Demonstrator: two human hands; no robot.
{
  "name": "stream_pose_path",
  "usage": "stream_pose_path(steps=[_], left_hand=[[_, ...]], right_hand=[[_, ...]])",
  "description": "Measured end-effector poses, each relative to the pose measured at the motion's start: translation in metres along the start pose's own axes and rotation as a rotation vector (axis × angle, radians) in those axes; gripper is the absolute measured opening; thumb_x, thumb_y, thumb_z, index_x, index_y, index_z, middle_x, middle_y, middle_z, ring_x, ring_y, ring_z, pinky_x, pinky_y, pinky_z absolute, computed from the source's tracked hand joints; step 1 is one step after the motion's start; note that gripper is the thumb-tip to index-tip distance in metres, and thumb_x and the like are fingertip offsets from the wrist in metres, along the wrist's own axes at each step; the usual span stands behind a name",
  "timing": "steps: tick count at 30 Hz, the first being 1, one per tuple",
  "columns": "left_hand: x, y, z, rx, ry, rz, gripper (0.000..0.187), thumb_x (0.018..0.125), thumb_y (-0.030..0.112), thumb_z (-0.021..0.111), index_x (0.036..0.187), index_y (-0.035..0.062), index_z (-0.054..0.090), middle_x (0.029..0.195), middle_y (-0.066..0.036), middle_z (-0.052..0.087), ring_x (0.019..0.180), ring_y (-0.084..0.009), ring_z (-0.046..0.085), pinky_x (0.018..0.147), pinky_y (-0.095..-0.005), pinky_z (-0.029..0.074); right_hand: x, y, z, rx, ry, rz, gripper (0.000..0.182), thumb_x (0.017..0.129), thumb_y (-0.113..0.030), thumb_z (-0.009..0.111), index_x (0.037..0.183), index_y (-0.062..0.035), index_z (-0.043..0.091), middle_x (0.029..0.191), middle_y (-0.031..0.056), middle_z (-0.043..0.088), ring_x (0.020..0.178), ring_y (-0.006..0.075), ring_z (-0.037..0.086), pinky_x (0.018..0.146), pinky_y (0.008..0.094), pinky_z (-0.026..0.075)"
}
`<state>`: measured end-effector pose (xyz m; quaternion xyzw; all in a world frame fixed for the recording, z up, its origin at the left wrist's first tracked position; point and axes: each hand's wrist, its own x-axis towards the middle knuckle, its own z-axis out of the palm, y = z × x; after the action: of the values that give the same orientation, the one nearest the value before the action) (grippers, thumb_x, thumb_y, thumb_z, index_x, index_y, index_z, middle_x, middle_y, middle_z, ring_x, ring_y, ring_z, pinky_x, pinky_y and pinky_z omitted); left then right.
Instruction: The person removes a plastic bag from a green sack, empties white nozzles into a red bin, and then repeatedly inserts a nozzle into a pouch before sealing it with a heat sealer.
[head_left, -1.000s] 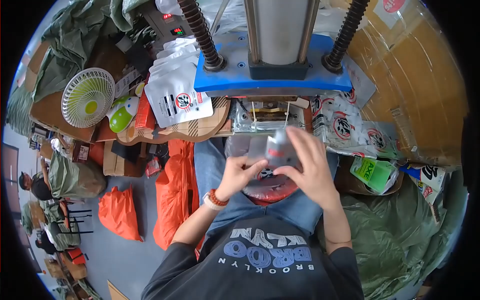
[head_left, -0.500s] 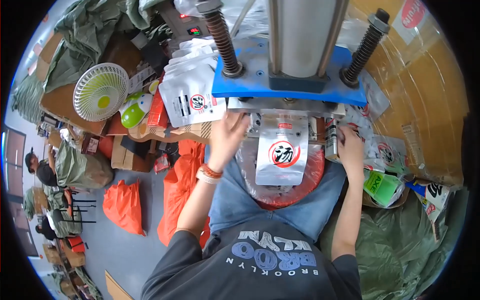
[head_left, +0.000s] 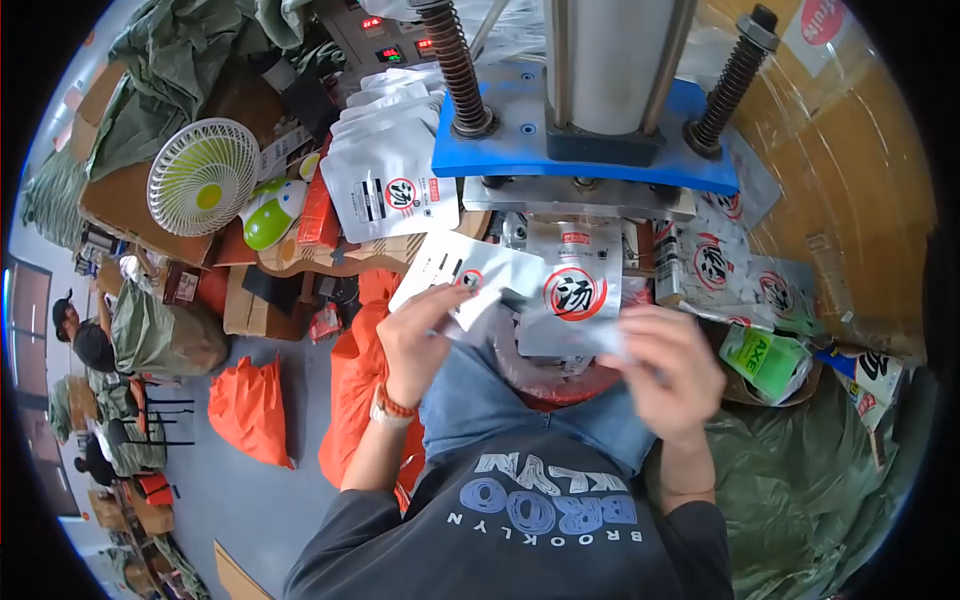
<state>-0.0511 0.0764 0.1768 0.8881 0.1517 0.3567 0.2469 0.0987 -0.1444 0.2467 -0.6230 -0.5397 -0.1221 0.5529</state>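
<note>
My left hand (head_left: 412, 335) pinches a silver pouch (head_left: 425, 262) with black print and a red ring mark. That pouch is tilted and partly overlaps a second silver pouch (head_left: 570, 255), which carries a large red ring around a black character. The second pouch hangs from beneath the metal bar (head_left: 580, 197) of a press with a blue plate (head_left: 590, 170). My right hand (head_left: 668, 375) is at the lower right corner of this second pouch, its fingers curled and smeared by motion. Whether they grip the corner cannot be made out.
A stack of silver pouches (head_left: 385, 170) lies to the left, by a small fan (head_left: 203, 178). More printed pouches (head_left: 712, 262) lie at the right, near a green AXE packet (head_left: 768, 365) and a cardboard box (head_left: 850, 180). A red round container (head_left: 560, 388) sits between the legs.
My left hand has come down from beside the stack and now has a pouch in it. My right hand has moved from the right-hand pouches to the hanging pouch's lower corner.
</note>
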Motion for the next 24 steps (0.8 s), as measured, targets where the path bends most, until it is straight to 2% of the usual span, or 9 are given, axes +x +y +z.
stream_pose_path(steps=[4,9,12,14,17,19,20,22,24], left_hand=[[0.012,0.048,-0.020,0.010,-0.124,0.354,0.031,0.063,-0.005,0.068,0.092,0.0037,0.071,0.092,-0.005,0.071,0.090,-0.0221,0.070,0.072,-0.0304,0.057],[0.019,0.077,-0.026,-0.276,-0.324,0.408,0.018,0.075,0.010,0.072,0.092,0.0027,0.071,0.091,-0.008,0.072,0.083,-0.0226,0.071,0.069,-0.0293,0.057],[0.006,0.037,0.039,-0.561,-0.538,-0.126,0.015,0.085,0.015,0.068,0.085,-0.0001,0.072,0.080,-0.007,0.071,0.068,-0.0119,0.066,0.059,-0.0224,0.050],[0.007,0.031,0.068,-0.673,-0.631,-0.619,0.020,0.088,0.017,0.068,0.086,-0.0025,0.071,0.076,0.000,0.069,0.069,-0.0015,0.058,0.059,-0.0194,0.046],[0.024,0.022,0.098,-1.117,-0.339,-0.781,0.022,0.089,0.015,0.066,0.100,-0.0041,0.068,0.087,-0.005,0.070,0.075,-0.0070,0.063,0.065,-0.0221,0.051],[0.042,0.011,0.101,-1.144,-0.390,-0.816,0.020,0.089,0.010,0.064,0.102,-0.0044,0.066,0.094,-0.008,0.070,0.080,-0.0116,0.066,0.071,-0.0251,0.054],[0.050,0.013,0.101,-1.258,-0.392,-0.914,0.019,0.088,0.002,0.062,0.106,-0.0036,0.062,0.096,-0.009,0.069,0.079,-0.0135,0.067,0.072,-0.0268,0.056],[0.048,0.016,0.108,-1.276,-0.358,-0.913,0.018,0.088,0.001,0.062,0.105,-0.0037,0.062,0.095,-0.008,0.068,0.080,-0.0131,0.066,0.072,-0.0267,0.056],[0.049,0.022,0.107,-1.270,-0.332,-0.921,0.016,0.089,0.008,0.064,0.101,-0.0032,0.064,0.093,-0.007,0.068,0.079,-0.0098,0.064,0.071,-0.0243,0.053]], right_hand=[[0.006,-0.011,0.007,0.053,-0.208,-0.154,0.022,0.065,-0.001,0.076,0.086,-0.0038,0.070,0.089,0.0068,0.069,0.083,0.0256,0.066,0.071,0.0333,0.055],[0.003,-0.033,-0.019,0.139,-0.212,-0.119,0.024,0.061,-0.007,0.080,0.084,-0.0068,0.072,0.087,0.0047,0.069,0.080,0.0220,0.066,0.069,0.0313,0.054],[-0.010,0.014,0.003,-0.050,-0.110,0.285,0.053,0.070,-0.010,0.078,0.118,-0.0023,0.057,0.115,0.0130,0.061,0.099,0.0314,0.059,0.085,0.0374,0.048],[-0.014,0.030,-0.003,-0.264,-0.037,0.355,0.049,0.077,-0.010,0.074,0.122,-0.0012,0.056,0.124,0.0164,0.057,0.111,0.0254,0.057,0.091,0.0339,0.046],[-0.025,0.037,-0.051,-0.365,0.042,0.554,0.041,0.087,-0.015,0.066,0.124,-0.0005,0.056,0.115,0.0176,0.062,0.106,0.0254,0.060,0.091,0.0367,0.046],[-0.020,0.044,-0.075,-0.548,0.033,0.843,0.033,0.092,-0.017,0.058,0.121,-0.0003,0.057,0.108,0.0189,0.064,0.100,0.0306,0.063,0.089,0.0407,0.047],[-0.026,0.064,-0.083,-0.546,0.032,0.841,0.033,0.092,-0.017,0.058,0.121,-0.0003,0.057,0.108,0.0189,0.064,0.100,0.0306,0.063,0.089,0.0407,0.047],[-0.048,0.121,-0.083,-1.017,-0.093,0.895,0.029,0.091,-0.015,0.057,0.115,0.0005,0.059,0.107,0.0202,0.063,0.099,0.0362,0.061,0.085,0.0431,0.047],[-0.057,0.158,-0.066,-1.025,-0.132,0.824,0.027,0.091,-0.015,0.057,0.113,0.0005,0.059,0.105,0.0204,0.063,0.098,0.0389,0.059,0.084,0.0439,0.047]])
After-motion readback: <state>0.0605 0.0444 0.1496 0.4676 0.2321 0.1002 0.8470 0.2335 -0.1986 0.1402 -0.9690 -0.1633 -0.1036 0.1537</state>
